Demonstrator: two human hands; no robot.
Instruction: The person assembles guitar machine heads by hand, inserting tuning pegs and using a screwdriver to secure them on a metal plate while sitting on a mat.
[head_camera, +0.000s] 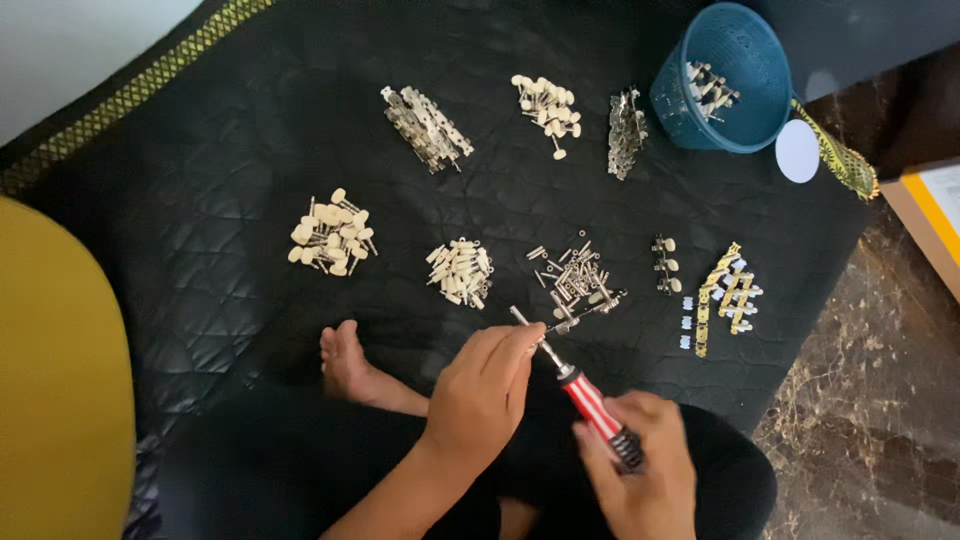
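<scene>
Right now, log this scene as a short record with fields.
left hand: pinches a small metal part at the screwdriver tip
right hand: grips the red-and-white striped screwdriver
surface: black quilted mat
piles: cream-knobbed pegs, loose metal pieces
container: blue basket, holding a few pegs

Place: I am looking at what seems a home floor serving as a small assembly spot.
Seat: I am sitting barefoot on a black quilted mat (250, 150).
Floor: brown marble tiling (860, 400) is showing at the mat's edge.
Stock: sorted piles of small metal parts (575, 275) are lying beside a blue plastic basket (725, 80).
</scene>
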